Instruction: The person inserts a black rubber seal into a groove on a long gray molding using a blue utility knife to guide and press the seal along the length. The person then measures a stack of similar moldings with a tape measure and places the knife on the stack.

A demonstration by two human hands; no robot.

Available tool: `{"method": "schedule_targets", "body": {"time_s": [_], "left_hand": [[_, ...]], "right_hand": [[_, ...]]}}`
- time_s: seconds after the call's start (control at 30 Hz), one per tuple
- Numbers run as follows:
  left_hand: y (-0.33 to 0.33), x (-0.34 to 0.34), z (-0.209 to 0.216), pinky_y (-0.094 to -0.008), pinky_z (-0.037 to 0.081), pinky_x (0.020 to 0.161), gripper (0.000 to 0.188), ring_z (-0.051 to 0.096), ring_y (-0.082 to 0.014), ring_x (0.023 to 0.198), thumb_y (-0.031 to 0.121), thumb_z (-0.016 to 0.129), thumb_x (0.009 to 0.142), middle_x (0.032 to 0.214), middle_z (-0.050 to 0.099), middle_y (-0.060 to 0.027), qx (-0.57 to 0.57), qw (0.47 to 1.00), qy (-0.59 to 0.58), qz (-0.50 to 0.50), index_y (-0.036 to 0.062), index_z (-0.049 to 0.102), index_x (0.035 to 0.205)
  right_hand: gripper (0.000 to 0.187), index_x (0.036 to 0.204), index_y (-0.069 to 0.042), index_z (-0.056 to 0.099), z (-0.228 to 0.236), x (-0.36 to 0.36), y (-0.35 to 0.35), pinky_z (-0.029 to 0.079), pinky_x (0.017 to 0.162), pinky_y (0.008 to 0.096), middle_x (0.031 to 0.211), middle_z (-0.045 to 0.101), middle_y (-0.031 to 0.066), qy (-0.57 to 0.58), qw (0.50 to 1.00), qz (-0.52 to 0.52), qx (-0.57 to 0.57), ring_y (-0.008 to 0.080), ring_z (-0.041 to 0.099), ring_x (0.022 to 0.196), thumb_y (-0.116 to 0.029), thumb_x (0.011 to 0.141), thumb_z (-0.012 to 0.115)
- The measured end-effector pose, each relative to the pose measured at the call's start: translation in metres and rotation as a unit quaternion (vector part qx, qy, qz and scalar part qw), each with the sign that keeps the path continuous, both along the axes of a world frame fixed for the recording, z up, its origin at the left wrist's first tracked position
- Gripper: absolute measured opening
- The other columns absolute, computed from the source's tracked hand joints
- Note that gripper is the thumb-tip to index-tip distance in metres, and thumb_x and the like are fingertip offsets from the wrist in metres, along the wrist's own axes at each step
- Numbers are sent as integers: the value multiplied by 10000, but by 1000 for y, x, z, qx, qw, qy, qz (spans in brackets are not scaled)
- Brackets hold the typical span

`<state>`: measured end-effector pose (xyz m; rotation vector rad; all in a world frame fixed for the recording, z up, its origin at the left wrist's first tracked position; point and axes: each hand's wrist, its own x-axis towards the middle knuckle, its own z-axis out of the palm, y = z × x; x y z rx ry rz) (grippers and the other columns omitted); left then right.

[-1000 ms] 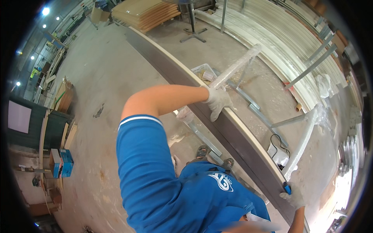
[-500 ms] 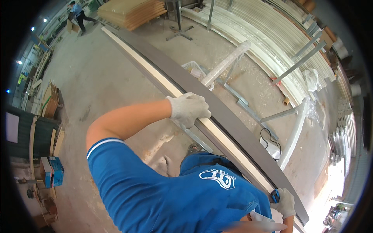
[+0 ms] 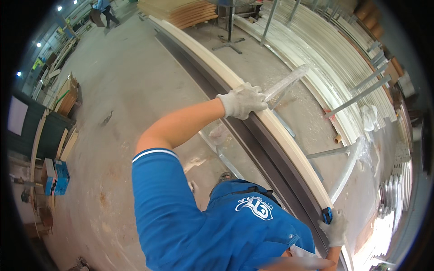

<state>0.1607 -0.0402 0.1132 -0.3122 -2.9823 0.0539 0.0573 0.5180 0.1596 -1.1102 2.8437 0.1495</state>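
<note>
A long board (image 3: 289,149), cream along its far side and dark brown with a lengthwise groove along its near side, runs diagonally from the far left to the lower right. My left hand (image 3: 242,100), in a pale work glove, is closed over the cream edge around mid-length. Near the board's lower right end, my gloved right hand (image 3: 335,228) has its fingers round a small blue and black tool (image 3: 327,215), whose exact kind I cannot make out. That hand also rests against the cream edge. Part of the board's support is hidden beneath it.
Plastic-wrapped bars of a metal stand (image 3: 287,82) stick out beyond the board. Long white profiles (image 3: 312,58) lie stacked at the far right. Brown panels (image 3: 181,11) are piled at the back, near a person (image 3: 105,12). A blue box (image 3: 61,178) stands at the left.
The board has turned over lengthwise: its wide grey-brown face was on the far side, and the cream part now lies there. Both hands have shifted slightly right with it.
</note>
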Motion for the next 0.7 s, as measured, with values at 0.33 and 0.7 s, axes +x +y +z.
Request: {"method": "schedule_targets", "body": {"time_s": [0.33, 0.7], "left_hand": [[11, 16, -77, -384, 511, 766, 342, 636, -233, 963, 242, 782, 643, 982, 640, -7, -84, 995, 52, 21, 190, 651, 955], [15, -50, -67, -512, 397, 1034, 745, 595, -340, 1218, 756, 646, 812, 1238, 664, -123, 83, 986, -25, 144, 181, 670, 1284]], "right_hand": [[384, 919, -125, 631, -86, 14, 1, 499, 726, 517, 909, 595, 116, 3, 1000, -7, 12, 346, 612, 930, -280, 667, 876], [341, 943, -137, 649, -117, 30, 15, 504, 743, 497, 892, 621, 86, -21, 999, -20, -30, 325, 632, 884, -274, 716, 863]]}}
